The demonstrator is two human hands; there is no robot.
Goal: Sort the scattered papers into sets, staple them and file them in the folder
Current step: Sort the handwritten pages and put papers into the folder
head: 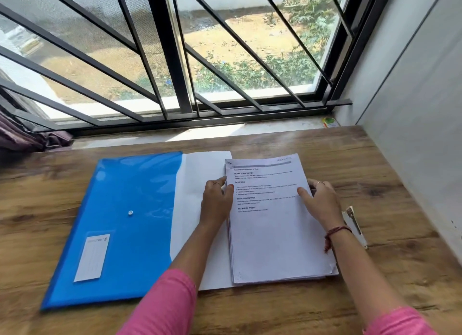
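Here the stack of papers lies on the wooden desk, its left part overlapping a white sheet that sticks out of the blue folder to its left. The left hand rests with fairly straight fingers against the stack's left edge, and the right hand has its thumb on the top page and its fingers curled round the right edge, so it seems to be squaring the pile rather than lifting it. The stack looks thick and a little ragged at the lower right corner; if the hands push unevenly, I'd guess the sheets could fan out or slide. The stapler lies just beside the right wrist, partly hidden, and a careless sweep of the arm could knock it. Beyond the desk runs a pale sill under a barred window, with a grey wall on the right.
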